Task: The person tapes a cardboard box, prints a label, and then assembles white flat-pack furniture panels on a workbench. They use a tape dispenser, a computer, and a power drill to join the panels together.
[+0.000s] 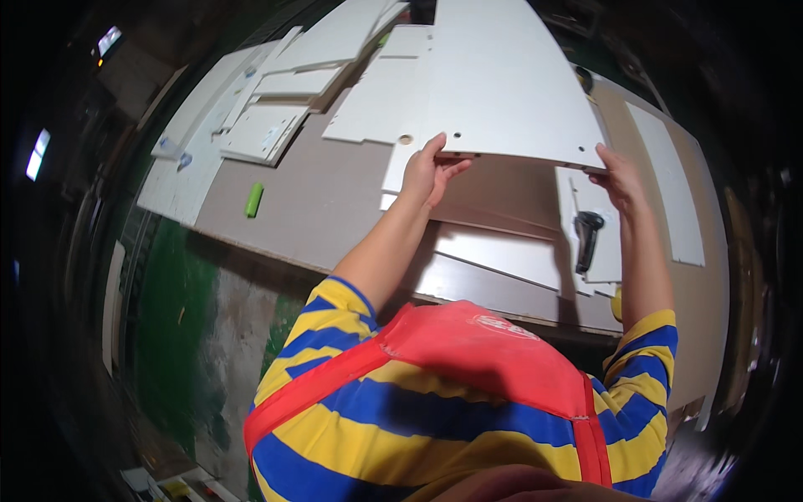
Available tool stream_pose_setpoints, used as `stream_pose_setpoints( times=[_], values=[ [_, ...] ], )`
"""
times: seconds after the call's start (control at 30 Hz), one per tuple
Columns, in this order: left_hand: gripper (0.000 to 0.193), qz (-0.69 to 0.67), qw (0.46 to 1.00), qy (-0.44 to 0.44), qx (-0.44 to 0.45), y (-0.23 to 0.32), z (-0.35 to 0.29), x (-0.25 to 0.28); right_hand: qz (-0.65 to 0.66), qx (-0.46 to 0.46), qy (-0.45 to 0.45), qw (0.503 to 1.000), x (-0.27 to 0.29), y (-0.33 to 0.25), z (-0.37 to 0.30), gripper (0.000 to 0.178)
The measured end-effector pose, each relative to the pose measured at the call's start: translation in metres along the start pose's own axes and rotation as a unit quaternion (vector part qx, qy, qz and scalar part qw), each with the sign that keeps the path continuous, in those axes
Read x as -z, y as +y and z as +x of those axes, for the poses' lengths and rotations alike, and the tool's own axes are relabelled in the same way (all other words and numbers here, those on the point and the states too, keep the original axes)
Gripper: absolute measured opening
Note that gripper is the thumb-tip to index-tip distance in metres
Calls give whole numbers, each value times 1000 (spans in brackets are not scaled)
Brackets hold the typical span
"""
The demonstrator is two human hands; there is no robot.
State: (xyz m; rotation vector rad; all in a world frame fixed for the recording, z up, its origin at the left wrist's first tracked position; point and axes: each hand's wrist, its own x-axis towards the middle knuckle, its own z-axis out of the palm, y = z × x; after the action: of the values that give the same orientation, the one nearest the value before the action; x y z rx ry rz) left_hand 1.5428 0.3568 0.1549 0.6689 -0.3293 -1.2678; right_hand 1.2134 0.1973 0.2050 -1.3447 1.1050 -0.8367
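Note:
A large white panel (514, 79) with drilled holes along its near edge is raised above the table, tilted, its far end running out of view at the top. My left hand (431, 173) grips its near left corner, thumb on top and fingers underneath. At the near right corner my right hand (620, 178) holds the same edge, thumb up. Below the panel, close to my right forearm, a black handheld tool (588, 241), perhaps a power driver, lies on a smaller white board (609, 261).
The brown-topped table (314, 197) carries stacked white boards (266, 132) at the left and a long white strip (667, 184) at the right. A small green cylinder (254, 200) lies left of my arm. Green-painted floor (176, 309) shows below the table's left edge.

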Motion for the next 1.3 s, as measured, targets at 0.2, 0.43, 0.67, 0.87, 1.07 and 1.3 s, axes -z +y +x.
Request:
stream_pose_setpoints(
  times=[0.2,0.43,0.67,0.87,1.07,1.3],
  values=[
    [26,-15,994,-28,109,-90,7,-7,4,-7,36,999,92,58,-22,37],
    [24,94,979,-103,145,-180,-29,-105,32,-61,142,987,211,100,-64,34],
    [23,203,964,-125,120,-264,-60,-176,94,-102,95,986,322,170,-89,35],
    [22,290,950,-61,101,-322,-90,-246,141,-129,59,980,385,210,-128,34],
    [24,377,918,-61,108,-353,-140,-315,218,-148,40,964,424,240,-181,35],
    [29,403,898,-102,144,-382,-187,-333,207,-198,104,953,432,275,-244,38]
  ],
)
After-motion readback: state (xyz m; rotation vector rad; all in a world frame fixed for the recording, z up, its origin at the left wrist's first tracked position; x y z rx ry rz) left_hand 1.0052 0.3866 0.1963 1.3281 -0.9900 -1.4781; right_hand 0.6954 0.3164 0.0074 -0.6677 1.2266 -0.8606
